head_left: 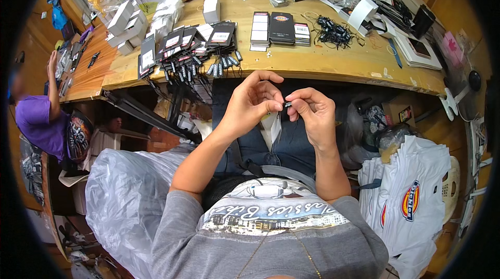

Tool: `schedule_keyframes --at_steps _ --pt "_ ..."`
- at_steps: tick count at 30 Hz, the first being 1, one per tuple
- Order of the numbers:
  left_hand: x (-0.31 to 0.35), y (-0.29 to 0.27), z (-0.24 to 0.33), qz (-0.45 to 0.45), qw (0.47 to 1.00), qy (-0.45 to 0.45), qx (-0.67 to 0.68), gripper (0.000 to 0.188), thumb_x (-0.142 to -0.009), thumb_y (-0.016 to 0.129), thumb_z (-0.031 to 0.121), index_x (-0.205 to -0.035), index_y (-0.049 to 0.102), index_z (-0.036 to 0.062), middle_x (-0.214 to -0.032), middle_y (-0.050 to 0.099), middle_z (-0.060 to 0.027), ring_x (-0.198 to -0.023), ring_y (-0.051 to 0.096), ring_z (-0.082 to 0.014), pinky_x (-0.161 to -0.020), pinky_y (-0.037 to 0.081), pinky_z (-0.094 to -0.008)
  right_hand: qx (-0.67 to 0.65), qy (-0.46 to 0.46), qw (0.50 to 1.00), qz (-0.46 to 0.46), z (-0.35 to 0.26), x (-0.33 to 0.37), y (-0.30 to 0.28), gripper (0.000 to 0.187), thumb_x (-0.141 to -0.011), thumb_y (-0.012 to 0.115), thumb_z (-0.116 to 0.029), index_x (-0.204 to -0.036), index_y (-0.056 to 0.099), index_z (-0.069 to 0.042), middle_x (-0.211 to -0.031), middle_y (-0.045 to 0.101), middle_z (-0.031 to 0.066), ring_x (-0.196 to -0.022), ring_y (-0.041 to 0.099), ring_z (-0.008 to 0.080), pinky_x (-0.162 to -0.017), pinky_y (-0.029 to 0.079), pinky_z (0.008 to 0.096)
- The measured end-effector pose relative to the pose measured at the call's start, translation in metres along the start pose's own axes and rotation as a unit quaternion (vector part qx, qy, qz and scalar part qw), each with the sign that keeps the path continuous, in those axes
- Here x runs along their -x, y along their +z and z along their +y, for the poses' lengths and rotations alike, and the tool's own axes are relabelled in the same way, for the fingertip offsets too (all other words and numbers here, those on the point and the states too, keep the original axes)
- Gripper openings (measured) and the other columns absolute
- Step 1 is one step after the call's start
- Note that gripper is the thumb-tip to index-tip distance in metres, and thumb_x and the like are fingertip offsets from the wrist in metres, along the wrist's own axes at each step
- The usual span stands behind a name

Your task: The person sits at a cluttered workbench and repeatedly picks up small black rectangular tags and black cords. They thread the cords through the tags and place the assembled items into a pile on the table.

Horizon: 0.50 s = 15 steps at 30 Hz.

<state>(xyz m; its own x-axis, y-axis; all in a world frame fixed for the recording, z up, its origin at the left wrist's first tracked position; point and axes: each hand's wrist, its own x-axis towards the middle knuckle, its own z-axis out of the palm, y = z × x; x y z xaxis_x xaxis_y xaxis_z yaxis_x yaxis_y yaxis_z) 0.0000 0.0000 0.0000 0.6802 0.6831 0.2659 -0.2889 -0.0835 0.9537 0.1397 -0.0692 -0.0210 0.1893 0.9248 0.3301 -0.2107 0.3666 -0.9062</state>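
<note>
In front of the table edge, over my lap, both hands meet fingertip to fingertip. My left hand [253,103] is closed in a pinch on a small black string seal [287,104]. From the other side my right hand [315,115] pinches the same seal, thumb against forefinger. A pale hang tag [272,127] dangles below the fingers, partly hidden by my left hand, and a thin dark cord hangs beside it. Beyond my hands, a spread pile of black and white hang tags [182,45] lies on the table, their cords and seals drooping over the front edge.
Neat stacks of tags [281,28] and a tangle of black strings [333,33] lie on the wooden table [312,65]. White boxes [127,26] stand at left. Folded white shirts [409,190] are piled right, a plastic-wrapped bundle [127,201] left. Another person [41,123] works far left.
</note>
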Motion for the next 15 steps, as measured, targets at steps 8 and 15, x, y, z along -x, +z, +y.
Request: schedule_keyframes --at_steps 8,15 --pt "0.001 -0.006 -0.003 -0.014 1.0 -0.009 -0.026 0.039 -0.07 0.063 0.007 -0.102 0.042 0.0 -0.082 0.052 -0.0048 -0.078 0.051 -0.0102 -0.07 0.042 -0.0216 0.011 0.004 1.0 -0.008 0.0 -0.002 0.004 0.008 -0.078 0.052 -0.005 -0.082 0.057 0.0 -0.066 0.054 0.0018 -0.057 0.048 0.0042 -0.05 0.04 0.0154" --pt "0.003 -0.022 -0.017 -0.217 0.958 -0.117 0.145 0.044 -0.077 0.055 0.021 -0.112 0.036 0.0015 -0.1 0.053 -0.0115 -0.094 0.048 -0.0144 -0.084 0.034 -0.0272 0.034 0.021 0.997 -0.064 -0.026 -0.01 0.003 0.008 -0.078 0.052 -0.005 -0.082 0.057 0.0 -0.063 0.052 0.001 -0.053 0.044 0.0033 -0.047 0.036 0.015"
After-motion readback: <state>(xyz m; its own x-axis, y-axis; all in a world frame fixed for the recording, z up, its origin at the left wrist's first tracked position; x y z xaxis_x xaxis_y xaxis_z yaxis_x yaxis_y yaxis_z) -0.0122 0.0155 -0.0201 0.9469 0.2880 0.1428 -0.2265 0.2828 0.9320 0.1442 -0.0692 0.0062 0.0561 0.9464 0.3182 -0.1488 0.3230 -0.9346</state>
